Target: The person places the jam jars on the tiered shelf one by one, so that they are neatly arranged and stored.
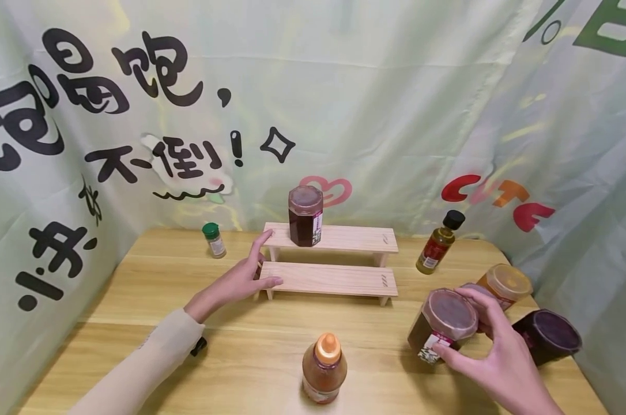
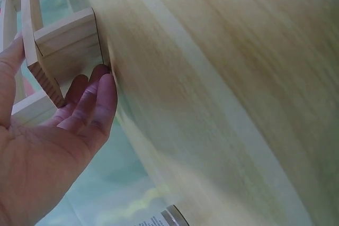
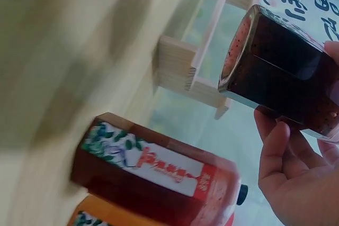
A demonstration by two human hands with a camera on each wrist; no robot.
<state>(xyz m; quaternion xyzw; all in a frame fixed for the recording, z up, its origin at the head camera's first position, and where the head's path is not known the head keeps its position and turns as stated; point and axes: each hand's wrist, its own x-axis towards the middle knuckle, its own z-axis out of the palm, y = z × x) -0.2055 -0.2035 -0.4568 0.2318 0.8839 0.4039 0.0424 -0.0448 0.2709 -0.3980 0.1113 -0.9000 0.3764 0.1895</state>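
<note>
A two-step wooden rack (image 1: 339, 280) stands near the back of the table. My left hand (image 1: 242, 279) grips its left end, with the thumb on the lower step and an index finger reaching the upper one. In the left wrist view, other fingers (image 2: 103, 96) curl below the board against the leg. My right hand (image 1: 502, 354) holds a dark jam jar (image 1: 442, 323) by its sides, lifted off the table; in the right wrist view, the jar's base (image 3: 237, 48) hangs clear. Another dark jam jar (image 1: 305, 222) stands on the upper step.
An orange-capped squeeze bottle (image 1: 324, 372) stands at the front middle. A green-capped spice shaker (image 1: 214, 242) is left of the rack, and a black-capped oil bottle (image 1: 436, 248) right of it. More jars, amber (image 1: 506, 282) and dark (image 1: 543, 337), stand at the right. A printed curtain (image 1: 385, 115) hangs behind.
</note>
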